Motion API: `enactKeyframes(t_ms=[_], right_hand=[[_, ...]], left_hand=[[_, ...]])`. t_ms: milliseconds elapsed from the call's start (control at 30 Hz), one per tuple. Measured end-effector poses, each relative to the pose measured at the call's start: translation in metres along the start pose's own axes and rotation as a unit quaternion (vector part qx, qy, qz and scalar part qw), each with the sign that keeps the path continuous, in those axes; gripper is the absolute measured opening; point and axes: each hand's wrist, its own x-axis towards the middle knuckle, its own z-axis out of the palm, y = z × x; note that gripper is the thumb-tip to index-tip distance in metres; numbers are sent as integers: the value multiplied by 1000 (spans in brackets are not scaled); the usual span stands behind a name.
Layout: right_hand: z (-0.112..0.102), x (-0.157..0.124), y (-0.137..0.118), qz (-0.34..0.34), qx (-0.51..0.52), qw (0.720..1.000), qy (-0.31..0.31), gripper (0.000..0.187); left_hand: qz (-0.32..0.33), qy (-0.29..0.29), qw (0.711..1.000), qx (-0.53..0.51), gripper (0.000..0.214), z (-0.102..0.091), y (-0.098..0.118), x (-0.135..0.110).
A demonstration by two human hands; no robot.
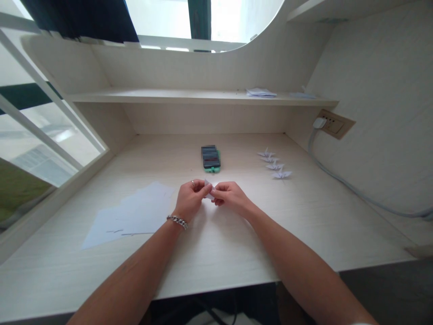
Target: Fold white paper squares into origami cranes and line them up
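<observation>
Your left hand & right hand both pinch the small paper piece, grips closed on it, just above the worktop, front-centre. Four finished cranes sit in a row to the right, so this looks like no. 5, part-folded. Blank sheets wait on the left.

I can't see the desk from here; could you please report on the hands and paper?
Left hand and right hand both pinching the folded paper. Phone beyond, paper cranes to the right, all apart. Nothing blocking.
</observation>
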Motion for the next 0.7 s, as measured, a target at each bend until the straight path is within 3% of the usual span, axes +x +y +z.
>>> enactKeyframes(t_ms=[267, 500, 700], right_hand=[[2, -1, 1, -15, -24, 999, -18, 28], [2, -1, 2, -30, -63, 998, 11, 21], [4, -1, 1, -19, -64, 998, 13, 22]], left_hand=[[-18, 36, 998, -44, 26, -2, 3, -1], [-11, 40, 998, 40, 25, -4, 1, 1], [36, 48, 991, 118, 17, -3, 4, -1]])
